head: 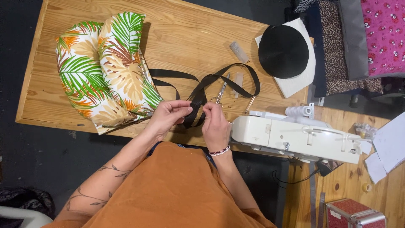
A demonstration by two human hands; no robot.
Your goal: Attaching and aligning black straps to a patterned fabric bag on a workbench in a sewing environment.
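Note:
My left hand and my right hand both pinch a black webbing strap near the wooden table's front edge. The strap loops away across the table and runs back to a leaf-print fabric bag lying at the left. Small scissors lie on the table just beyond my right hand. My fingertips hide the part of the strap between them.
A white sewing machine stands right of my hands. A black round fabric piece rests on white padding at the back right. Patterned fabrics hang beyond. A red case and white paper sit at the right.

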